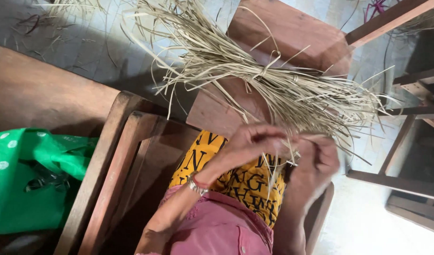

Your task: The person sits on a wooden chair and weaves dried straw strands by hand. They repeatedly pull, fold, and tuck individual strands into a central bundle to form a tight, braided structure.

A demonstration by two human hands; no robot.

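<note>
Centrally, a bundle of dry straw-coloured fibre strips (273, 80) lies across a reddish wooden surface (292, 33), tied near its middle with a knotted strip; loose ends fan out far-left and right. A few strands run from the bundle's near edge down into the hands. Left hand (254, 141): fingers curled, grip closed on thin strands, though motion blur hides the exact pinch. Right hand (318, 158): also blurred, fingers folded against the same strands; grip appears closed on them, fingertips not resolvable. The hands touch or nearly touch; cannot tell which. A beaded bracelet (196, 184) sits on the left wrist.

Below the hands: yellow cloth with black printed letters (240, 182), partly covered by the forearms, and pink cloth (221, 226) cut off at the near edge. Wooden chair frame (117, 156) to the left. Green bag with white dots (28, 179) at near-left, cropped by the frame. Stray fibres on the tiled floor (84, 52), far-left.
</note>
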